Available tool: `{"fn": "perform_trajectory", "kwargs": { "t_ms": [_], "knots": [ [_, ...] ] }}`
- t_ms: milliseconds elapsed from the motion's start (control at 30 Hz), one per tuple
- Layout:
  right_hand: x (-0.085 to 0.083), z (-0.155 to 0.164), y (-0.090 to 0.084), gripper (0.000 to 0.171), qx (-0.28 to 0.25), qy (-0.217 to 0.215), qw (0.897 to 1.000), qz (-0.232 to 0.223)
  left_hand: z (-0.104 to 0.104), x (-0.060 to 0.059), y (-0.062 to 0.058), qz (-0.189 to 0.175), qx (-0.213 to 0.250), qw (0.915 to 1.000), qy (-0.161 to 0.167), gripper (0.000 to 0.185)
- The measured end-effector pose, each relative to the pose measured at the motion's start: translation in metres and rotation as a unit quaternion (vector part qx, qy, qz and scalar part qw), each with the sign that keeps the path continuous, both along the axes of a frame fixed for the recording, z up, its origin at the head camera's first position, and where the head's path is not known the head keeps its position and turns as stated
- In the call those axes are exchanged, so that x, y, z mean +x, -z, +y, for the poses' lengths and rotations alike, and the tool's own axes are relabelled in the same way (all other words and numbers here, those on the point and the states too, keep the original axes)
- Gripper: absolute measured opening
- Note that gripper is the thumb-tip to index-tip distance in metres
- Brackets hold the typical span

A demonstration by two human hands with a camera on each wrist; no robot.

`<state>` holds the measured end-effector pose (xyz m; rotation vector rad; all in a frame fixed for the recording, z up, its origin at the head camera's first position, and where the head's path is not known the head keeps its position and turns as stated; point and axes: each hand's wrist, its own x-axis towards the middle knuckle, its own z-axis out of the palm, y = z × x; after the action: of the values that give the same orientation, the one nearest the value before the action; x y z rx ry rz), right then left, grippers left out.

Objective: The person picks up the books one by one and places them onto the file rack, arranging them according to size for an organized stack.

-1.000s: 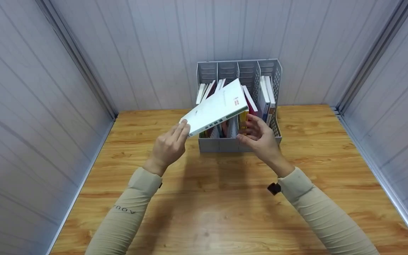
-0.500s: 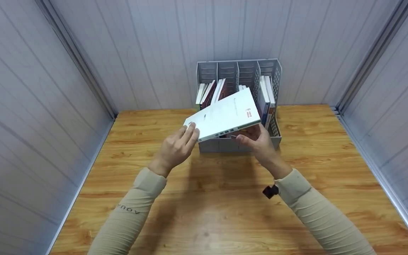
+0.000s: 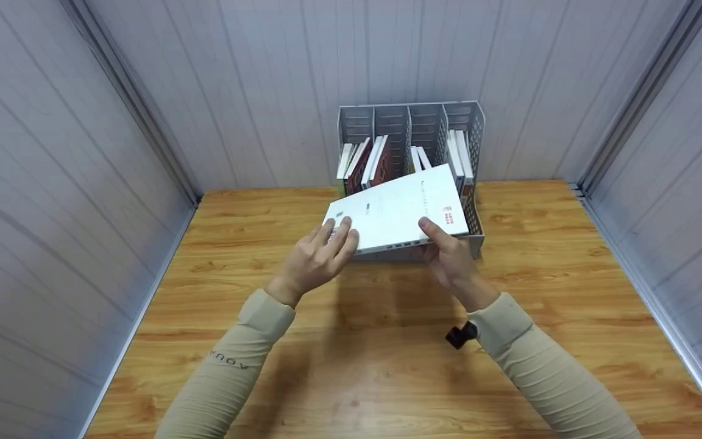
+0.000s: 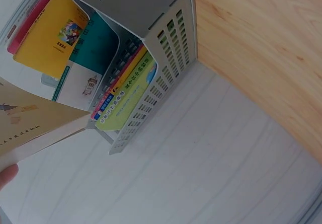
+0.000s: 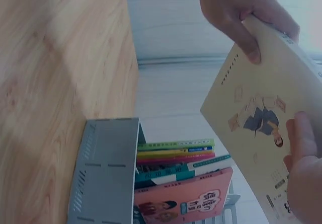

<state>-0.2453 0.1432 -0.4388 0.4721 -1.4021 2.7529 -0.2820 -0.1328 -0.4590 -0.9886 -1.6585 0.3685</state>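
A paperback book (image 3: pixel 390 210) is held tilted in front of and partly over a grey file organizer (image 3: pixel 357 125). Its white back cover faces up in the head view. Seen from the right wrist, its cream front cover (image 5: pixel 229 95) carries a drawing of a figure. My left hand (image 3: pixel 320 256) grips the left end, fingers on top and thumb (image 5: pixel 251 53) underneath. At the right end my right hand (image 3: pixel 453 263) pinches the near edge, its thumb on the white cover and its fingers (image 5: pixel 301 133) against the cream side. The organizer's lower front is partly hidden behind the book.
Several books (image 3: pixel 354 164) stand in the organizer's compartments, among them a yellow one (image 4: pixel 48 38) and a pink one (image 5: pixel 186 199). The organizer rests on a wood-grain table (image 3: pixel 357 366) against a pale panel wall (image 3: pixel 265 91). Side walls rise left and right.
The book has moved right and toward the person, its white face turning more upward. My right hand, earlier at its underside, has brought its thumb onto the top. The left hand has followed rightward.
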Motion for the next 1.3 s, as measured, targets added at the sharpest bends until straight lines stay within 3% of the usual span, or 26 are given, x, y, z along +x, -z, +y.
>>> {"fn": "perform_trajectory", "kwargs": {
  "t_ms": [500, 733, 900, 1033, 1300],
  "knots": [
    [0.005, 0.000, -0.006, 0.047, 0.006, 0.037, 0.999, -0.037, 0.006, -0.001, 0.000, 0.012, 0.020, 0.9997, 0.007, 0.018],
    [0.004, 0.003, -0.007, 0.050, 0.025, 0.075, 0.997, -0.020, 0.012, -0.002, -0.004, 0.019, 0.045, 0.9985, 0.024, 0.019],
    [0.004, 0.008, -0.010, 0.046, 0.028, 0.079, 0.996, -0.004, 0.015, -0.003, -0.007, 0.002, 0.067, 0.9972, 0.034, 0.018],
    [0.004, 0.015, -0.012, 0.040, 0.018, 0.074, 0.997, 0.021, 0.015, -0.003, -0.009, -0.013, 0.076, 0.9966, 0.027, 0.021],
    [0.000, 0.031, -0.020, 0.050, 0.012, 0.103, 0.994, 0.042, 0.012, -0.008, -0.012, -0.029, 0.118, 0.9926, 0.009, 0.024]
  ]
}}
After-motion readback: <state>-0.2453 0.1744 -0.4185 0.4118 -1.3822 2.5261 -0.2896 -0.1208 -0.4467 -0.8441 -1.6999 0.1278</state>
